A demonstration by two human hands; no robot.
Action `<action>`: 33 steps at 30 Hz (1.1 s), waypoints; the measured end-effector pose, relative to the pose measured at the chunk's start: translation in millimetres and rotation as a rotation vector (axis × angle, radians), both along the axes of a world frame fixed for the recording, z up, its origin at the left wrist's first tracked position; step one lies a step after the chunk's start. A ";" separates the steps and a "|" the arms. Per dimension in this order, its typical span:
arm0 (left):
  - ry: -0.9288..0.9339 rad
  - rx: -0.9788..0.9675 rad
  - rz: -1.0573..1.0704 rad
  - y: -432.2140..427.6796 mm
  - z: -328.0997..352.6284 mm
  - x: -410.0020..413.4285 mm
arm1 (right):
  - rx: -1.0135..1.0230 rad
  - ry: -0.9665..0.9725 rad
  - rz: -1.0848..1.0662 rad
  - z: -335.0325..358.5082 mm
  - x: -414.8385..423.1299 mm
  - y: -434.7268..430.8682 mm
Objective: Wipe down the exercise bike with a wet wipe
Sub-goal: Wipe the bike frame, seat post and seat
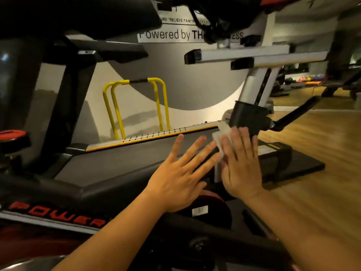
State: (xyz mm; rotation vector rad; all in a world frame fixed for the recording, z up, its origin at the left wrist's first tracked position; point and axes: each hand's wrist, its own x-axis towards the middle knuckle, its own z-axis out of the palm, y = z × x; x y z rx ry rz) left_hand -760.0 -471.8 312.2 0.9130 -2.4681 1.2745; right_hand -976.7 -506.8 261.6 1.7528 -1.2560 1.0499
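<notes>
The exercise bike (58, 216) fills the lower left, black with red "POWER" lettering on its frame and a red knob at far left. Its silver seat post (256, 85) rises at upper right into a black sleeve (248, 116). My right hand (241, 163) is flat with fingers up, pressing a white wet wipe (219, 136) against an upright part just below that sleeve. My left hand (179, 173) is spread wide beside it, fingertips near the wipe, holding nothing. The part under the wipe is mostly hidden by my hands.
Behind the bike runs a treadmill deck (121, 163) with a yellow-edged side rail. A yellow tube rack (136, 106) stands against the grey and white wall. Wooden floor (322, 143) spreads to the right, with gym gear far back.
</notes>
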 end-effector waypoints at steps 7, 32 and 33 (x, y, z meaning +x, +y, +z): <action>0.044 -0.114 0.068 -11.0 -2.4 -10.5 | 0.064 -0.492 -0.046 15.4 29.6 6.9; -0.041 0.037 0.049 -13.7 19.3 -12.5 | 0.086 -0.650 -0.002 3.2 54.2 11.1; -0.045 0.045 0.041 -15.0 21.1 -14.3 | 0.103 -0.607 -0.020 -3.8 57.5 13.0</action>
